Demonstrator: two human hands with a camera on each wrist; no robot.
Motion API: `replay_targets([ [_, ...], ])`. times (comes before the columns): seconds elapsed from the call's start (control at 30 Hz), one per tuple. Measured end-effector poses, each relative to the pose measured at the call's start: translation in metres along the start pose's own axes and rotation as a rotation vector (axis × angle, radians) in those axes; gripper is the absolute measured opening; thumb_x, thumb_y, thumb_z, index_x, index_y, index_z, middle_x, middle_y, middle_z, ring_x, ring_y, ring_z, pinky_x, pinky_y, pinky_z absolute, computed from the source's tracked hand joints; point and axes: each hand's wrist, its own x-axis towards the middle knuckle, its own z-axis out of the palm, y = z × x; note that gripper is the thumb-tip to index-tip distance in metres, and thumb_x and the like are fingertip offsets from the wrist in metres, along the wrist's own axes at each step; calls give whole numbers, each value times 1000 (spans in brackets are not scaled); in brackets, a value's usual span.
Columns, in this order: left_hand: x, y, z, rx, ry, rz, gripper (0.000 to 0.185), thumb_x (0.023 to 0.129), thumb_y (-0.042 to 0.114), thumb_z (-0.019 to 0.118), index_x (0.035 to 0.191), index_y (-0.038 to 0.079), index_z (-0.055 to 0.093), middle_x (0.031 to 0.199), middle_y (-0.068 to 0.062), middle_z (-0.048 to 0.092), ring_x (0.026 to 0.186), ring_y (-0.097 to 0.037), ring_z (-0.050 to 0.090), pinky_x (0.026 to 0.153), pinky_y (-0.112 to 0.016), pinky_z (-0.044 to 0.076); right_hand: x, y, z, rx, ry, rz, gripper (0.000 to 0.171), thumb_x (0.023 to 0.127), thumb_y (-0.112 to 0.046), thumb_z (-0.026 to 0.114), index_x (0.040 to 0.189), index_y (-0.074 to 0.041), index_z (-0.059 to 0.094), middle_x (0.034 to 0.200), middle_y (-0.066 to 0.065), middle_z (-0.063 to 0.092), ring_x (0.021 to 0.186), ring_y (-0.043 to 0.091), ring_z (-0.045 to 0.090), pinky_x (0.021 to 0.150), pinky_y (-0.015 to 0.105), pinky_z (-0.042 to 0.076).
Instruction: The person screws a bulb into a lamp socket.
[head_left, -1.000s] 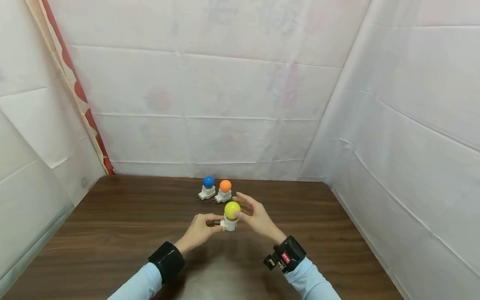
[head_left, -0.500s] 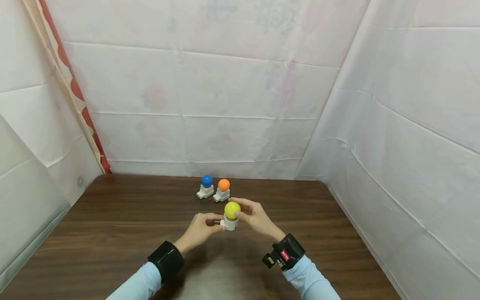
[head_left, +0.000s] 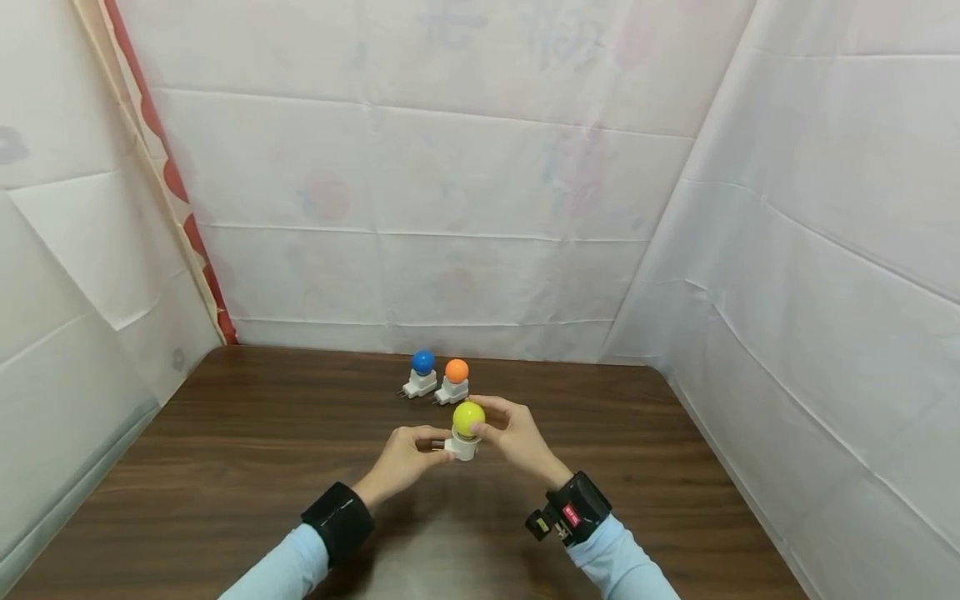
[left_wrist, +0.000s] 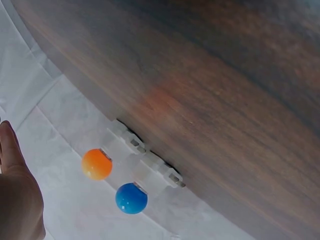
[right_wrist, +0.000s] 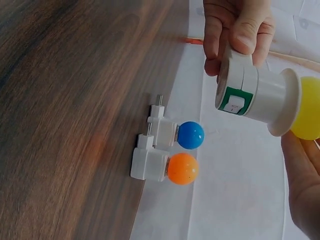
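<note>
A yellow light bulb (head_left: 468, 416) sits upright in a white plug-in lamp holder (head_left: 462, 448), held above the table. My left hand (head_left: 401, 463) pinches the plug end of the holder between thumb and fingers. With thumb and fingers, my right hand (head_left: 520, 439) grips the yellow bulb from the right side. Seen from the right wrist, the holder (right_wrist: 272, 95) has a rocker switch (right_wrist: 234, 103) on a green patch. The right hand (right_wrist: 306, 187) is partly cut off there. In the left wrist view only part of a hand (left_wrist: 20, 197) shows, and the held lamp is out of sight.
Behind the hands, a blue bulb (head_left: 423, 362) and an orange bulb (head_left: 457, 371) stand in white plug-in holders, side by side near the far edge of the brown wooden table (head_left: 285, 417). White sheeting (head_left: 420, 183) surrounds the table at back and sides.
The raised fingers of my right hand have come down lower beside the yellow bulb. The left hand keeps its grip on the holder. The head view has shifted slightly.
</note>
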Motion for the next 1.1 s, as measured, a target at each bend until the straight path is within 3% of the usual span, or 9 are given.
replay_targets([
  [0.17,0,-1,0,-1,5,-17,30,76,22,74,103,8,69,100,-8,69,88,-16,65,70,-25,55,0,3,1,-8,43,12,41,82,-7,67,121,0,55,117,19,59,104,34,59,81,28,53],
  [0.43,-2,-4,-1,-19,-17,-43,30,78,20,73,104,8,69,104,-11,68,91,-20,65,72,-26,55,0,2,4,-8,43,13,41,82,-9,67,120,-1,56,117,17,59,103,32,59,83,28,52],
  [0.63,-3,-2,-5,-40,-34,-33,30,77,20,73,104,7,69,103,-11,68,91,-19,65,70,-23,55,1,-3,1,-9,-35,10,45,87,-7,61,129,2,48,129,18,52,115,32,52,91,37,49],
  [0.77,-3,-3,-6,-49,-45,-12,30,78,18,73,105,6,68,103,-12,68,89,-18,65,69,-23,55,3,4,-1,16,-132,-50,46,92,-4,52,135,5,39,138,19,43,123,34,45,96,42,45],
  [0.9,-3,-4,-7,-40,-56,-5,30,78,19,72,105,6,68,102,-10,68,88,-15,65,70,-22,55,8,19,-1,42,-198,-83,46,93,-4,48,137,5,35,140,20,41,123,35,45,98,38,44],
  [1.1,-4,-8,-7,-41,-59,0,30,78,20,73,104,7,69,101,-10,68,87,-15,65,71,-24,55,9,28,0,7,-192,-79,46,93,-10,52,135,3,39,134,18,48,119,31,50,97,35,45],
])
